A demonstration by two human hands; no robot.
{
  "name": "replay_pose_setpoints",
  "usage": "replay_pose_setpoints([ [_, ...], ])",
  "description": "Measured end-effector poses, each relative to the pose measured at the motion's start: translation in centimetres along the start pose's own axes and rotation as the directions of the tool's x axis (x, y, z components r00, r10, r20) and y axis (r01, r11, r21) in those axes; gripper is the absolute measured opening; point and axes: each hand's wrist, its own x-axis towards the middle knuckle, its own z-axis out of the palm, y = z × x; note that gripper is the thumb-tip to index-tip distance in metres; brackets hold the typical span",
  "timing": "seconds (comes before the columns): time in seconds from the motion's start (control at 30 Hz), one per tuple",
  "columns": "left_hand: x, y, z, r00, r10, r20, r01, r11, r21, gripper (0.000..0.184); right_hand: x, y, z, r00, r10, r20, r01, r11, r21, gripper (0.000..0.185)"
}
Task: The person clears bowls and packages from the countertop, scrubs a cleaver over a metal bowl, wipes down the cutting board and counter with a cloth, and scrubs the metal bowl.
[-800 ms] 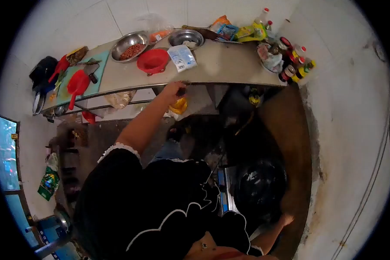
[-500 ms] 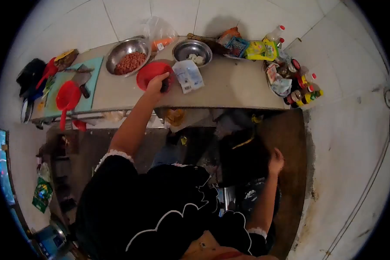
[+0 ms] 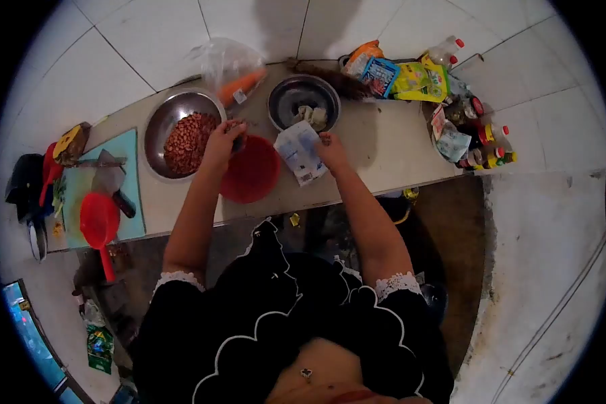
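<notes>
A metal bowl of reddish-brown peanuts (image 3: 190, 143) stands on the counter. At its right edge is my left hand (image 3: 223, 143), fingers curled around something small and dark that I cannot make out. Just below that hand sits a red plastic bowl (image 3: 251, 172). My right hand (image 3: 331, 153) pinches the right edge of a white and blue packet (image 3: 300, 153), which lies between the red bowl and a second metal bowl (image 3: 283, 101). Pale pieces (image 3: 312, 116) rest in that second bowl.
On the left, a cutting board (image 3: 131, 195) holds a cleaver (image 3: 109, 178) and a red strainer or ladle (image 3: 99, 219). A clear bag with carrots (image 3: 241, 87) stands behind. Seasoning bags (image 3: 411, 81) and bottles (image 3: 495, 135) crowd the right end.
My left hand has moved from over the red bowl to beside the peanut bowl. My right hand has come up from below the counter and taken hold of the packet.
</notes>
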Motion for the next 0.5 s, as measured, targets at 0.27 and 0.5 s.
replay_pose_setpoints([
  [0.27,2.0,-0.3,1.8,0.998,-0.051,-0.032,0.052,0.999,0.011,0.028,-1.7,-2.2,-4.7,0.924,-0.036,0.38,0.069,0.995,-0.074,0.029],
  [0.5,4.6,-1.3,5.0,0.993,-0.031,-0.117,0.039,0.997,0.07,0.025,-6.1,0.6,-12.8,0.999,-0.04,0.03,0.038,0.997,0.068,0.028],
])
